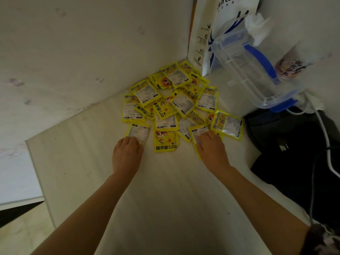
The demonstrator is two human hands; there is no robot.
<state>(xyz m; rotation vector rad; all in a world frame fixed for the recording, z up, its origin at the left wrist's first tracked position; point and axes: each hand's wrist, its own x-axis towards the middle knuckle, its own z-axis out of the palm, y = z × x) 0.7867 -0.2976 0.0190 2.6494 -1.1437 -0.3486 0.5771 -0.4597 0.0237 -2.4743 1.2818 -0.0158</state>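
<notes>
Two bare forearms stretch out over the pale, wood-grained surface. The left hand (127,151) has its fingers bent down onto the near edge of one yellow packet (138,132). Whether that grip pinches the foil or only presses it, I cannot tell. The right hand (211,150) lies flatter, its grip apart, with the fingers spread on a second packet (197,132), a ring showing on one finger.

Between the hands lies a third packet (166,140), face up and glossy, with a cartoon face printed on it.

Beyond them the pile of packets (174,100) runs toward the surface's far corner. They are flat, square, crinkly sachets, some printed side up and some showing the white label. I count at least eighteen, overlapping too much for an exact total.

Off the right edge lies one black bag (287,144), soft and matte, with one white cable (325,137) across it. Farther back, one clear plastic box (246,70) with blue clips sits tilted. One white paper bag (204,43) stands in the far corner.
</notes>
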